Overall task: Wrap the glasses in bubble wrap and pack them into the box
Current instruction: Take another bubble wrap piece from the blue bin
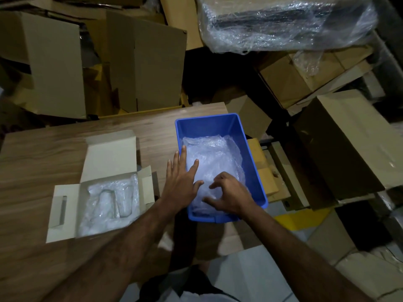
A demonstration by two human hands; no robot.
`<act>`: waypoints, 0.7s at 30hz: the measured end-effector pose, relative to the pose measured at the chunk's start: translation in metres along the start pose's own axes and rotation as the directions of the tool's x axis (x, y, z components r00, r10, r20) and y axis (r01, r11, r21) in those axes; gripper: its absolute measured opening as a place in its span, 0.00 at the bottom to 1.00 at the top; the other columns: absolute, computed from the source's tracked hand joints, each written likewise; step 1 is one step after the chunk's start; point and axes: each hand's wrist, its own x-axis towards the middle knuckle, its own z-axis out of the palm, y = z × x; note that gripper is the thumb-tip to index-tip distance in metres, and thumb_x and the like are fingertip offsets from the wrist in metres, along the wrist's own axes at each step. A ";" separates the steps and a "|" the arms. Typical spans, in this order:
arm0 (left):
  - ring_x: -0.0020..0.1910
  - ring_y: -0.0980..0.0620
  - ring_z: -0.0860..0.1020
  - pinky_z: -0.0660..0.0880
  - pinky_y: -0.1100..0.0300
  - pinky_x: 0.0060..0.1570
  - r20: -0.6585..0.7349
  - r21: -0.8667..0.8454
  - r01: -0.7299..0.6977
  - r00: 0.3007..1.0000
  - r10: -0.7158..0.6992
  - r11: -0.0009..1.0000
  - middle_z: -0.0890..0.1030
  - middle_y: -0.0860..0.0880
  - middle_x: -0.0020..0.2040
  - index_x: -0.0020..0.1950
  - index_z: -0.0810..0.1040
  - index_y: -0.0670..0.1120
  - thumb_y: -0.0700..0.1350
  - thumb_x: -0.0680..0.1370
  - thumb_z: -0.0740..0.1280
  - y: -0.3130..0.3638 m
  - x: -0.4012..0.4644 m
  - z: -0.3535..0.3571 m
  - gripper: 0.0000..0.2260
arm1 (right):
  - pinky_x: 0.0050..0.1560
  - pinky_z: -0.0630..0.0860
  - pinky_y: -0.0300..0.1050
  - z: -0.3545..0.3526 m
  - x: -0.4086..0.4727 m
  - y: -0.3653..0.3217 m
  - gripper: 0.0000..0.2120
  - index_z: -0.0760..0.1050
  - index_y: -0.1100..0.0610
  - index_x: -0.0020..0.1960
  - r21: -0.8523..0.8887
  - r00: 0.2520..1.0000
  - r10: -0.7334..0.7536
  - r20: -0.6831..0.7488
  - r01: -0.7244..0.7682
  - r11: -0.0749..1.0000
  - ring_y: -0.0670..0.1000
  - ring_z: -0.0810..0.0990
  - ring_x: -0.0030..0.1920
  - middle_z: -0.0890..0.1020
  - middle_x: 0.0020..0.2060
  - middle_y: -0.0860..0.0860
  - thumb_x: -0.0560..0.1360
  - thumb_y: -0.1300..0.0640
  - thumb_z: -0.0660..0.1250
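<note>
The bubble wrap [214, 158] lies crumpled in a blue plastic bin [253, 162], a translucent, crinkled, whitish sheet that fills most of the floor of the bin, its long run following the bin's long axis away from the person. The bin is rectangular with smooth walls and a rolled rim, and it sits at the right edge of the table [43, 153], partly overhanging it. The left hand [181, 182] lies flat with straight, spread fingers across the bin's left rim, fingertips resting on the wrap. The right hand [229, 195] is inside the near end of the bin with its fingers curled like claws, pinching the wrap at its near part. The two hands are close together but not touching. To the left on the table stands the box [98, 171], pale cardboard, open, its lid flap standing up at the far side and side flaps folded out. Inside it lie wrapped glasses [113, 199], cloudy bundles through which tumbler outlines show faintly, lying on their sides with their long axes running roughly toward and away from the person. The table has a brown wood-grain surface. Beyond and to the right are stacked brown cardboard cartons [152, 62], and a dark bulky object sheathed in shiny stretch film [290, 20].
</note>
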 end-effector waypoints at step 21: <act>0.81 0.46 0.50 0.51 0.36 0.78 -0.206 -0.293 -0.288 0.950 0.234 0.912 0.64 0.49 0.79 0.69 0.78 0.54 0.42 0.77 0.67 0.002 0.024 -0.041 0.21 | 0.65 0.69 0.34 -0.038 -0.034 -0.044 0.20 0.76 0.61 0.66 -0.049 0.765 -0.257 -0.591 0.284 0.958 0.51 0.82 0.60 0.83 0.60 0.55 0.77 0.55 0.72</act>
